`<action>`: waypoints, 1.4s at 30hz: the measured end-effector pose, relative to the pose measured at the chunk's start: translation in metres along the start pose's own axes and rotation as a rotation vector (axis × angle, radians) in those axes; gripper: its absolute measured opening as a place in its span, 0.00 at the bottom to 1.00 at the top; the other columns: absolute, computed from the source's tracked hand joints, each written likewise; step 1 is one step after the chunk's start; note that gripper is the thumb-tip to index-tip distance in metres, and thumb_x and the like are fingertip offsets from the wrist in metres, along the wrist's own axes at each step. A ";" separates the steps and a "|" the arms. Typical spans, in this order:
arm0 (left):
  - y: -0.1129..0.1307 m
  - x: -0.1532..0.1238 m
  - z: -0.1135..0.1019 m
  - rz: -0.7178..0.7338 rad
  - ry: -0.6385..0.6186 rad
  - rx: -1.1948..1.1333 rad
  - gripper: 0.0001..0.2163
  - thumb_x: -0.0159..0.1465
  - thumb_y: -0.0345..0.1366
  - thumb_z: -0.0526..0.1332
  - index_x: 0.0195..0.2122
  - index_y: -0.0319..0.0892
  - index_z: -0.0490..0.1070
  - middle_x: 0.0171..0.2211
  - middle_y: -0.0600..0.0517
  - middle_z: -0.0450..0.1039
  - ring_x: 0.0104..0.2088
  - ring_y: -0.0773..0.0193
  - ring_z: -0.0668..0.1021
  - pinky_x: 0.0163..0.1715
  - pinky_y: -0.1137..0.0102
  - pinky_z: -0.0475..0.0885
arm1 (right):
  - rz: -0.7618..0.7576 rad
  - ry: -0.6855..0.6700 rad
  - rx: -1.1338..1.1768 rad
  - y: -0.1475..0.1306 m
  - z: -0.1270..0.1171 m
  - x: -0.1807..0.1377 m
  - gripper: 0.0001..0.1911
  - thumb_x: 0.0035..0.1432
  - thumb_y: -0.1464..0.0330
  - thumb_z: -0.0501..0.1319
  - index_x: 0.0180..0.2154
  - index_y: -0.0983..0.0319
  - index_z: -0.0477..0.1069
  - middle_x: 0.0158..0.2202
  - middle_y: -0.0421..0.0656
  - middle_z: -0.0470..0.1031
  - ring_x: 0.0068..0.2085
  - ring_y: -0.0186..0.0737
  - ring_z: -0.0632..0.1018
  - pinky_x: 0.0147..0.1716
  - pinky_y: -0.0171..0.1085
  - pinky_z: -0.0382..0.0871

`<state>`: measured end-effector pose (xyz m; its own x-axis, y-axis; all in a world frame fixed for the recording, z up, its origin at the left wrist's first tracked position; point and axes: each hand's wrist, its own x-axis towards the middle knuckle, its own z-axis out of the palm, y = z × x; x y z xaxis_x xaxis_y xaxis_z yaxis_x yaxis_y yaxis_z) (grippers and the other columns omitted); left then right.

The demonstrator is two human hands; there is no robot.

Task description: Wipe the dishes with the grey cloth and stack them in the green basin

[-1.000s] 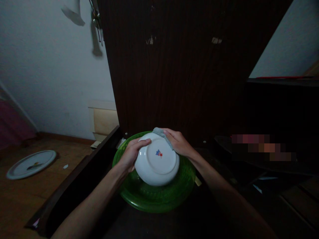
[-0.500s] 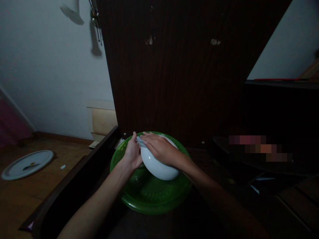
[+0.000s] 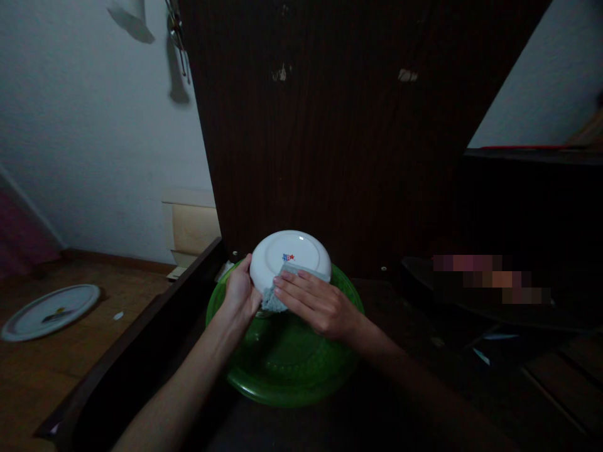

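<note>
While the white bowl [image 3: 294, 246] was tipped to the right and mostly covered by the right hand [image 3: 320, 307] half a second ago, its base now faces up again, red-and-blue mark showing. Grey cloth [image 3: 274, 300] has shifted too: on the far right edge a second ago, now on the near side wall. Likely means the wiping is going round the outside, with the bowl turned to bring up fresh patches; near side looks like the current one.

Bowl is held upside down over the far part of the green basin [image 3: 292, 397]; can't tell if it touches the rim. Left hand [image 3: 241, 294] grip: clamped on the bowl's left edge, thumb outside, other fingers mostly hidden. Right hand grip: fingers close together, nearly flat, pressing cloth against bowl. Inside of bowl not visible.
</note>
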<state>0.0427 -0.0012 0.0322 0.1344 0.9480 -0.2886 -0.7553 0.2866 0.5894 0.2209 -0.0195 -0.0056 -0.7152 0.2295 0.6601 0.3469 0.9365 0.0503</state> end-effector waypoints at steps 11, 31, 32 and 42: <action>-0.005 -0.008 -0.002 0.141 0.083 0.085 0.15 0.68 0.34 0.51 0.43 0.34 0.77 0.27 0.47 0.81 0.30 0.56 0.84 0.36 0.63 0.81 | 0.750 0.499 0.449 0.040 -0.002 -0.007 0.26 0.69 0.56 0.47 0.61 0.58 0.67 0.61 0.45 0.70 0.61 0.44 0.71 0.62 0.47 0.64; -0.012 -0.014 0.011 -0.042 -0.016 -0.015 0.21 0.74 0.39 0.43 0.39 0.36 0.74 0.25 0.48 0.78 0.29 0.59 0.82 0.41 0.65 0.77 | 0.398 -0.187 0.131 0.018 -0.001 0.069 0.18 0.70 0.69 0.48 0.48 0.64 0.76 0.51 0.50 0.78 0.53 0.43 0.77 0.57 0.44 0.66; -0.009 -0.014 0.011 -0.048 -0.040 -0.058 0.24 0.74 0.42 0.41 0.36 0.36 0.74 0.22 0.49 0.77 0.28 0.59 0.82 0.42 0.64 0.77 | 0.363 -0.190 0.117 0.015 -0.002 0.070 0.18 0.70 0.69 0.49 0.50 0.65 0.75 0.54 0.50 0.76 0.57 0.43 0.74 0.60 0.45 0.63; 0.005 -0.015 0.000 -0.136 -0.035 -0.070 0.22 0.71 0.38 0.45 0.31 0.31 0.75 0.16 0.46 0.73 0.16 0.60 0.76 0.21 0.69 0.75 | 0.020 -0.154 -0.145 -0.018 0.000 0.036 0.21 0.68 0.73 0.51 0.61 0.65 0.66 0.65 0.45 0.64 0.69 0.43 0.57 0.69 0.49 0.52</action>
<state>0.0368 -0.0136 0.0393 0.2595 0.9058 -0.3349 -0.7712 0.4031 0.4927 0.1887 -0.0280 0.0176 -0.7875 0.2961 0.5405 0.4381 0.8858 0.1531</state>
